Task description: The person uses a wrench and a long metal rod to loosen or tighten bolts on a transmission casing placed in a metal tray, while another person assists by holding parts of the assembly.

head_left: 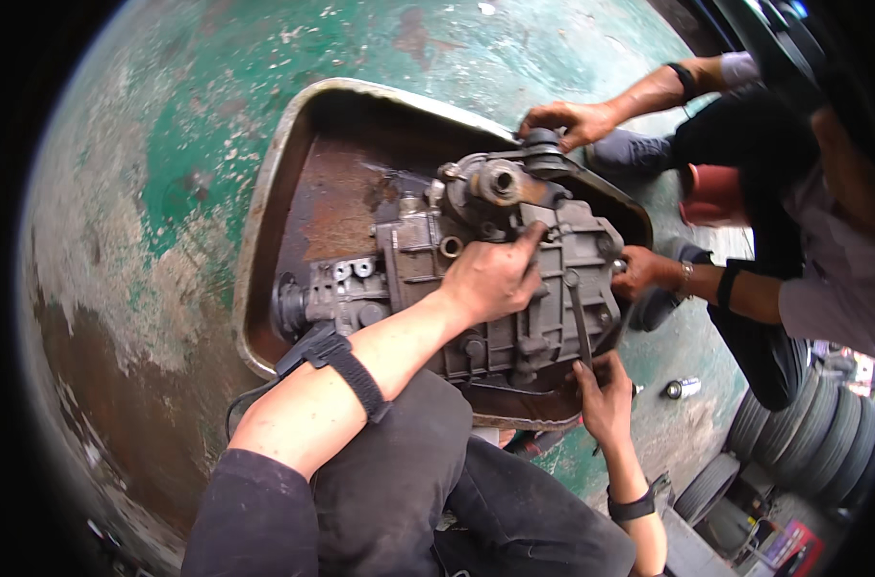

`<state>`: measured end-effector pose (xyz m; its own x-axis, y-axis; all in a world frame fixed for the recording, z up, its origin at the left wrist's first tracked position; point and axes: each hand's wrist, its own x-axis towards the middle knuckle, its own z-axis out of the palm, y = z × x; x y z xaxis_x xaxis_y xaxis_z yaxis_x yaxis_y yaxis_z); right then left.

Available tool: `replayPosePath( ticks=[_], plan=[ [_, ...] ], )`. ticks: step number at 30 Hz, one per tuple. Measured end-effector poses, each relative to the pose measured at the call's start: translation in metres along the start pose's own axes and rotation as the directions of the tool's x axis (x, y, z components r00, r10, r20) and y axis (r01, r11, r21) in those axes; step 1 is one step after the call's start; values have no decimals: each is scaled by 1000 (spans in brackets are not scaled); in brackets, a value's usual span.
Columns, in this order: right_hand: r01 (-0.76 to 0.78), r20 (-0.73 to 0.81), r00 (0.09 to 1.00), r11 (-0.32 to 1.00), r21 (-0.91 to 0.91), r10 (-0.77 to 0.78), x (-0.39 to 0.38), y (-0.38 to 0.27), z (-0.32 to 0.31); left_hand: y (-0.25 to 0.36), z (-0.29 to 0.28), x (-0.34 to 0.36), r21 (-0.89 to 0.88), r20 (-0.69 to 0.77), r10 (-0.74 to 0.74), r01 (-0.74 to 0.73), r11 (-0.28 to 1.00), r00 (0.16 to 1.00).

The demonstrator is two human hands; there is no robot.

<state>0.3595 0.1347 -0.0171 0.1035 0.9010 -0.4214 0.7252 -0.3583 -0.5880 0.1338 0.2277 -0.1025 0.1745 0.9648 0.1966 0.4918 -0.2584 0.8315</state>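
Observation:
A grey metal gearbox (pixel 428 245) lies in a rusty, oil-stained metal pan (pixel 312 106). My left hand (pixel 495 279) rests on top of its casing, index finger stretched out and the other fingers partly curled, nothing seen in them. In my right hand (pixel 606 404), at the pan's near right edge, is a long dark wrench (pixel 582 322). Its far end meets the casing at a bolt; my fingers and thumb close round its lower part. A co-worker's one hand (pixel 577 123) touches a round flange (pixel 543 149) at the far side. Their other hand (pixel 644 272) is at the gearbox's right end.
The co-worker crouches at the right, their shoe (pixel 630 149) close to the pan. A red bucket (pixel 711 197) stands beside them. A small dark bottle (pixel 683 388) lies on the worn green floor (pixel 206 144). Stacked tyres (pixel 793 423) are at the lower right. My knees press near the pan.

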Motion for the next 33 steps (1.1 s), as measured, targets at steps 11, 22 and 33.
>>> replayPosePath(
  ticks=[11, 22, 33],
  plan=[
    [236, 291, 937, 964, -126, -191, 37, -8, -18, -3, 6, -3, 63, -48, 24, -21, 998, 999],
    [493, 356, 854, 809, -319, -380, 73, -36, -15, 0, 10, -1, 162, -85, 85, -70, 984, 993],
    [749, 551, 654, 545, -376, -519, 77, -58, -31, -4, 9, 0, 163, -71, 99, -86, 983, 993]
  ],
)
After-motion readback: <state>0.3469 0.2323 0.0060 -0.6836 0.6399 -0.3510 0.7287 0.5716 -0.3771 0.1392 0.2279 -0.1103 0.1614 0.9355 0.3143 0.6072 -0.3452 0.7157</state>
